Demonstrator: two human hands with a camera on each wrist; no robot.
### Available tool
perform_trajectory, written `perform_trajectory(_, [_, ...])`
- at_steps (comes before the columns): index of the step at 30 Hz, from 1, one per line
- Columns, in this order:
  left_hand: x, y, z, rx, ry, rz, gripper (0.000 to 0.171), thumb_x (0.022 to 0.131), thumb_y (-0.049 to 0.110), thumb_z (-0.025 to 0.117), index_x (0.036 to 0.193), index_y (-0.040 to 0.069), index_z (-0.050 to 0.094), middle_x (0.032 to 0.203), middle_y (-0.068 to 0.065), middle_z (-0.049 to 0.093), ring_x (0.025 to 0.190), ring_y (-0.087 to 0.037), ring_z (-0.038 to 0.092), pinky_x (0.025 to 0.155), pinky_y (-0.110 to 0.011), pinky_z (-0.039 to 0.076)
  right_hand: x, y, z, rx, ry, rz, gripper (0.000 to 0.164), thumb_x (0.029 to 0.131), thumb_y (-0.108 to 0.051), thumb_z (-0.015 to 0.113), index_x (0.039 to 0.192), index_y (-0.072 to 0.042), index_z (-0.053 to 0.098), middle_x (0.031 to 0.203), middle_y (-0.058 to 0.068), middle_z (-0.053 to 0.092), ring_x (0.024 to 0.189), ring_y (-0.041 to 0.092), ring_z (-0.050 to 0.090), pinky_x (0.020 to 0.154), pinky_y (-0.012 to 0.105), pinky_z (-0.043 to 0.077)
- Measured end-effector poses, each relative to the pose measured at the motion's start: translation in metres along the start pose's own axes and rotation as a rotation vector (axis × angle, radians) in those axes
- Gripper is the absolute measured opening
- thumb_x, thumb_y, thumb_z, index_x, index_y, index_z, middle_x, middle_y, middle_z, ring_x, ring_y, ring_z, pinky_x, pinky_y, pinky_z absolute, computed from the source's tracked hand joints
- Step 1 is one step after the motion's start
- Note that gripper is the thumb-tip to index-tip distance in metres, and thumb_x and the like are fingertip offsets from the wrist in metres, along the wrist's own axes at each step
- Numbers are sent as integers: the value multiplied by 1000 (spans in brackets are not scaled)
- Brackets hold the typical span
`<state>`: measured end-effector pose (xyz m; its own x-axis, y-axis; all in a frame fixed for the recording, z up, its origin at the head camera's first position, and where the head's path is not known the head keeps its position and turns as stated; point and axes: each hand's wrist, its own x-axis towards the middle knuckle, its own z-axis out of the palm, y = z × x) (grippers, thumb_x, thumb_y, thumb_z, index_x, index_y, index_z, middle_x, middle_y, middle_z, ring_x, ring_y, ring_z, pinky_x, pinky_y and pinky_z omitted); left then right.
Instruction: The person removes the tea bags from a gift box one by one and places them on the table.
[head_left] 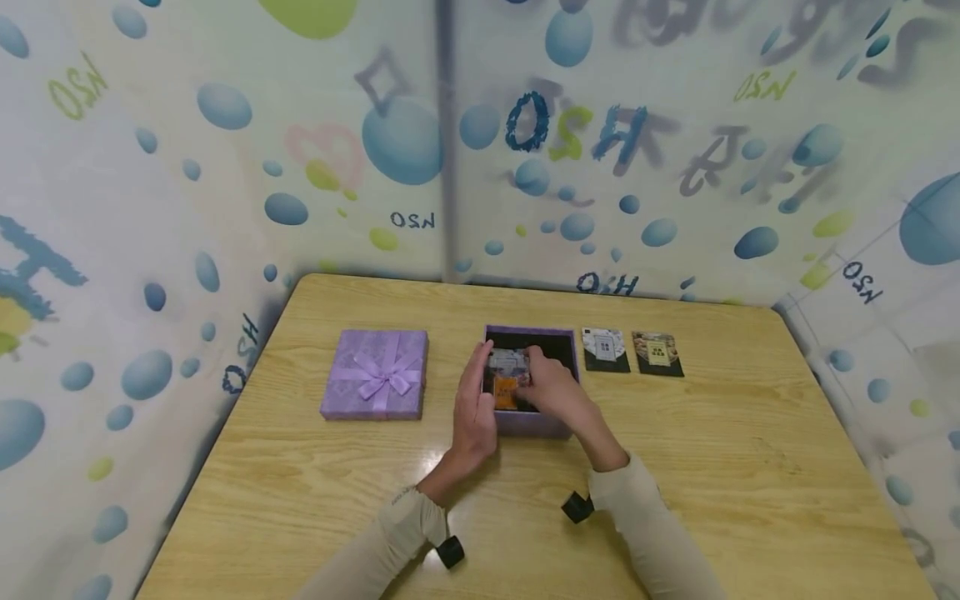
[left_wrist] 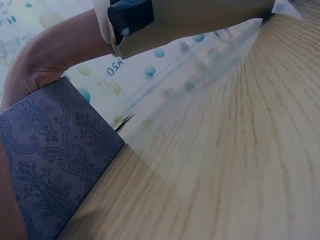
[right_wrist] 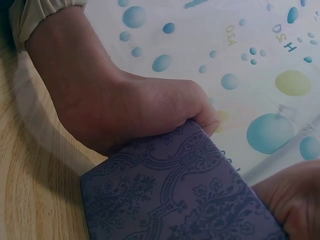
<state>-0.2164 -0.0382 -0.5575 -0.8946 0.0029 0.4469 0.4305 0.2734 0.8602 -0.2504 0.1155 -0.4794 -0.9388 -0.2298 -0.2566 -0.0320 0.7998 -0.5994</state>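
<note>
On the wooden surface [head_left: 750, 483], a purple box [head_left: 532, 424] reached from both sides

Nearest the head camera, two pale sleeves [head_left: 382, 542] come in from the bottom, a black block [head_left: 451, 552] at each cuff. Beyond them, the left hand [head_left: 474, 417] lies along the box's left side, its grip spread: fingers straight by the wall, thumb at the near corner. The right hand [head_left: 561, 392] reaches over the box's right side, fingers bent inside; they are at the right edge of a card [head_left: 506, 388], but whether this grip pinches it or only presses on it, I cannot tell. The card is in the left part of the box opening, between the hands, greyish above with an orange panel below. Both wrist views show a scrolling floral pattern on the box's outer wall; its interior is dark. To the left, apart from the box, a purple lid [head_left: 348, 400] lies flat, crossed by ribbon with a bow [head_left: 386, 379]. Right of the box, a whitish card [head_left: 604, 346] lies just beside it, then a yellow-panelled card [head_left: 657, 353]. Behind the surface's far edge rises a light backdrop [head_left: 675, 275] printed with blue and green drops.
</note>
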Motion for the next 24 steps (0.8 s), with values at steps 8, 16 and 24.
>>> perform_trajectory(8, [0, 1, 0, -24, -6, 1, 81, 87, -7, 32, 164, 16, 37, 168, -14, 33, 157, -26, 27, 119, -59, 29, -1, 0, -3, 30, -6, -25, 46, 96, -13, 73, 133, 8, 55, 90, 9, 65, 72, 21, 60, 63, 35, 49])
perform_trajectory(16, [0, 1, -1, -19, -8, -2, 81, 87, -8, 33, 164, 16, 36, 169, -13, 33, 157, -26, 27, 119, -58, 29, -1, 1, -4, 111, -89, -104, 15, 99, -9, 69, 108, -1, 62, 96, 10, 67, 82, 20, 62, 73, 36, 52])
perform_trajectory(24, [0, 0, -1, -11, -5, -7, 80, 87, -6, 32, 163, 16, 37, 169, -11, 34, 157, -26, 28, 121, -58, 27, 1, 3, -6, 217, -185, -187, 26, 99, -6, 66, 121, 5, 56, 72, 2, 53, 60, 14, 45, 61, 31, 40])
